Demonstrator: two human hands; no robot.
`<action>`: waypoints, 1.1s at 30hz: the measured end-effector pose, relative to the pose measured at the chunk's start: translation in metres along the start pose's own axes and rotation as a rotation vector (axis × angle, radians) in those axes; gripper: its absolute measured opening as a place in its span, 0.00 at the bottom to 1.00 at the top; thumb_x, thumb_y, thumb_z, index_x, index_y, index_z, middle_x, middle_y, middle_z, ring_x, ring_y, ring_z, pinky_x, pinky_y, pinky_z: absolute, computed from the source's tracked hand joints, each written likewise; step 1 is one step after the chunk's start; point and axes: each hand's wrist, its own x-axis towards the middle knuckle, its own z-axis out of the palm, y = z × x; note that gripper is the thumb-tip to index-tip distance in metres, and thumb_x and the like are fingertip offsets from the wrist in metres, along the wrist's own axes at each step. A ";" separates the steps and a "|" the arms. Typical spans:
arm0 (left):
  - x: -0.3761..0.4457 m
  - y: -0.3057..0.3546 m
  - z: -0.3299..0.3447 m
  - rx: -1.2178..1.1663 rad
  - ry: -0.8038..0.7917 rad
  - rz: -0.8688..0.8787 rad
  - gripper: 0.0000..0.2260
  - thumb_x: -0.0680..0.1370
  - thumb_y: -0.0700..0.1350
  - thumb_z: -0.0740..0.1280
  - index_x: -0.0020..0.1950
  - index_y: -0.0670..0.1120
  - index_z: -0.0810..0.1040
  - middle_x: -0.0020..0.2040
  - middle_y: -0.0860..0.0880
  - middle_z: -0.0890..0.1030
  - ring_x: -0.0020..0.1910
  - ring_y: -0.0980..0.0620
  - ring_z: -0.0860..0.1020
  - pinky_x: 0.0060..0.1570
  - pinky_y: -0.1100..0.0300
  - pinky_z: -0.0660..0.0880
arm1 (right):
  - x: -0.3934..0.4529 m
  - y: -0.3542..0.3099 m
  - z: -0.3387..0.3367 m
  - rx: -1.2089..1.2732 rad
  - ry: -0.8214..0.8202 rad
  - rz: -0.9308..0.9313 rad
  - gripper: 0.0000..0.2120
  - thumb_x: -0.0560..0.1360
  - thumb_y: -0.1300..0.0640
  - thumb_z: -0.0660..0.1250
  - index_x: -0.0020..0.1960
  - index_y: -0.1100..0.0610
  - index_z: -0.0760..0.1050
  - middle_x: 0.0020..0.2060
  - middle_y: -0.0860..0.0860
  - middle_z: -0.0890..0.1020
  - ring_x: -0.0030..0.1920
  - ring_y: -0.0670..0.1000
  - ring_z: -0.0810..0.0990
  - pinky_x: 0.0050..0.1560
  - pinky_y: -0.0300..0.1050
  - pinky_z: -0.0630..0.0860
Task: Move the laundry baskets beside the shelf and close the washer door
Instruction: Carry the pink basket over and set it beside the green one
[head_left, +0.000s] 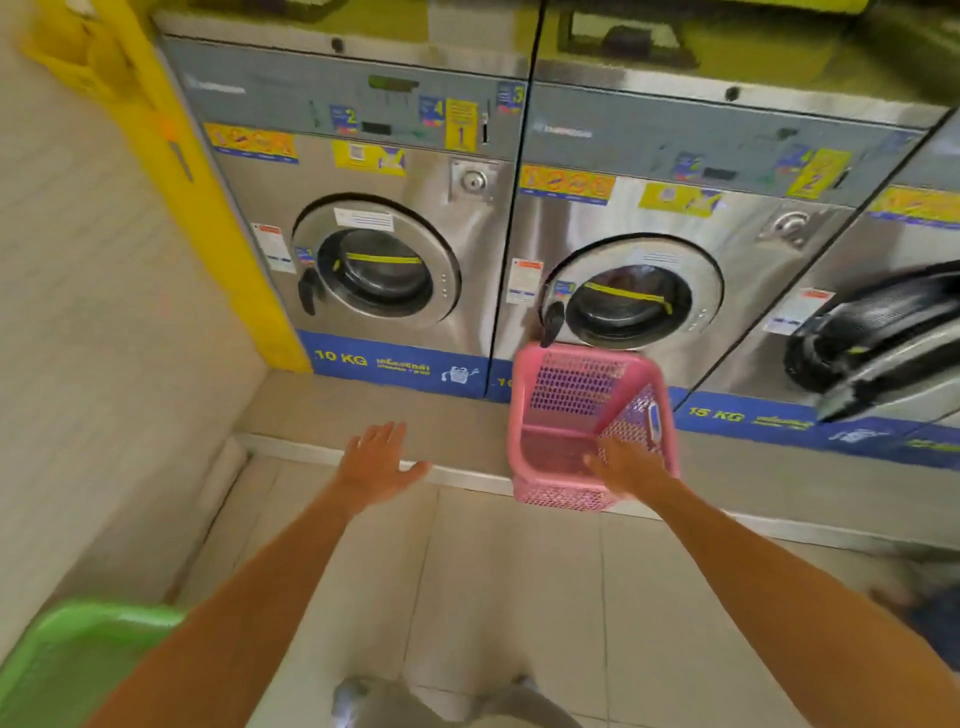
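The right hand (626, 465) grips the near rim of the pink laundry basket (587, 426), tilted before the middle washer; the left hand (376, 460) is spread, empty. The far-right washer door (878, 332) stands open, a green basket (78, 665) waits near left: little looks done.

This is a coin laundry, a self-service laundromat. A row of steel front-loading washers (384, 218) fills the upper half of the frame, each with numbered yellow instruction stickers (461, 124), a coin slot (485, 127) and a blue capacity band (395, 366) reading 10 KG or 15 KG. Plastic laundry baskets, a pink basket (576, 410) at centre and a green basket (78, 660) at lower left, sit on the pale tiled floor (519, 582).
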 end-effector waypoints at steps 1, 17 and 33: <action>0.015 0.024 -0.003 -0.007 0.000 0.039 0.36 0.77 0.66 0.59 0.77 0.44 0.60 0.76 0.44 0.65 0.74 0.45 0.64 0.72 0.48 0.61 | 0.004 0.022 -0.007 -0.002 -0.002 0.034 0.26 0.81 0.43 0.52 0.72 0.57 0.67 0.71 0.59 0.69 0.71 0.61 0.68 0.71 0.62 0.65; 0.244 0.157 0.060 0.052 -0.161 0.149 0.31 0.77 0.59 0.64 0.74 0.43 0.61 0.71 0.44 0.68 0.68 0.42 0.69 0.64 0.45 0.68 | 0.176 0.193 -0.023 0.174 0.005 0.206 0.26 0.79 0.45 0.59 0.72 0.58 0.64 0.68 0.60 0.70 0.69 0.61 0.70 0.67 0.60 0.69; 0.381 0.177 0.145 -0.300 -0.387 -0.224 0.36 0.80 0.51 0.64 0.80 0.41 0.47 0.76 0.37 0.62 0.73 0.35 0.65 0.68 0.40 0.67 | 0.332 0.253 0.003 0.310 -0.215 0.405 0.34 0.78 0.54 0.65 0.77 0.64 0.53 0.66 0.67 0.73 0.66 0.65 0.74 0.61 0.54 0.72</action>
